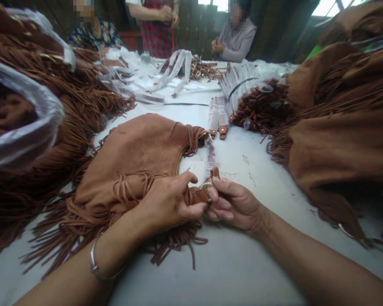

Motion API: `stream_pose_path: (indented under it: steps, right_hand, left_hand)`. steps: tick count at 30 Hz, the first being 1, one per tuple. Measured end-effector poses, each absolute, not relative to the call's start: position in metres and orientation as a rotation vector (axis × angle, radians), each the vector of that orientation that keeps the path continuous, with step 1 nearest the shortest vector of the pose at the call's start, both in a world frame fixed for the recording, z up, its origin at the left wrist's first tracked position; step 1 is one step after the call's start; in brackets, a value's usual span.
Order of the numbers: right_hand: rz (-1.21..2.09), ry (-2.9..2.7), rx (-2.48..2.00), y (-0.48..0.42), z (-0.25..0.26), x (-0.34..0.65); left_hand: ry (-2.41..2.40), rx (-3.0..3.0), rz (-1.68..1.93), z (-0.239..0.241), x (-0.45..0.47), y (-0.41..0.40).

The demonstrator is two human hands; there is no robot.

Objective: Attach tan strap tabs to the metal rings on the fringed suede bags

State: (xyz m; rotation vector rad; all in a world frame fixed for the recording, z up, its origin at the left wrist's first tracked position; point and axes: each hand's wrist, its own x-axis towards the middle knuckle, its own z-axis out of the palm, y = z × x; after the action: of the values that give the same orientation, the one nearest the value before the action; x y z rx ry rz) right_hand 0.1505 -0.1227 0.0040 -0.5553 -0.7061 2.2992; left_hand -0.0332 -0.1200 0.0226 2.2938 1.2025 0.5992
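Note:
A brown fringed suede bag (137, 148) lies on the white table before me, its zipped opening turned to the right. My left hand (172, 197) is closed on the bag's brown end tab (199, 196), at the near end of the opening. Facing it, my right hand (234, 202) pinches the brown leather end of a plastic-wrapped strap (211, 155). A metal ring (206, 185) shows between the two hands, partly hidden by the fingers. The strap runs up from my fingers to the bag's far corner.
Fringed brown bags are heaped at the left (73, 106) and the right (341, 144). Two wrapped straps (218, 117) lie behind my bag, beside a bundle of straps (258, 102). More straps with metal clasps (204, 70) lie farther back. Three people are across the table.

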Motion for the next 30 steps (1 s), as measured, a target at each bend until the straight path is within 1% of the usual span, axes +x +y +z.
stream_pose_path:
  steps: [2, 5, 10, 12, 17, 19, 25, 27, 30]
  right_hand:
    - [2.335, -0.699, -0.492, -0.129, 0.001, 0.152]
    - [2.319, -0.703, -0.499, -0.135, 0.005, 0.15]
    - [2.122, -0.792, -0.847, -0.134, 0.018, 0.14]
    - [2.119, -0.854, -0.918, -0.134, 0.022, 0.14]
    - [2.314, -0.914, -0.849, -0.138, 0.029, 0.149]
    - [2.316, -0.863, -0.812, -0.142, 0.031, 0.15]
    - [2.097, -0.672, -0.857, -0.166, 0.02, 0.138]
    - [2.043, -0.674, -0.917, -0.173, 0.01, 0.139]
    - [1.884, -0.872, -1.041, -0.167, 0.0, 0.148]
  left_hand:
    - [1.198, 2.303, 0.486, 0.026, -0.035, -0.12]
    - [1.107, 2.303, 0.43, 0.031, -0.036, -0.12]
    - [1.167, 2.472, 0.252, 0.034, -0.035, -0.121]
    - [1.202, 2.581, 0.203, 0.034, -0.034, -0.124]
    - [1.194, 2.518, 0.27, 0.032, -0.032, -0.128]
    - [1.18, 2.435, 0.338, 0.031, -0.031, -0.128]
    - [1.279, 2.327, 0.47, 0.031, -0.027, -0.134]
    - [1.285, 2.285, 0.444, 0.029, -0.021, -0.138]
    - [1.245, 2.236, 0.316, 0.022, -0.006, -0.13]
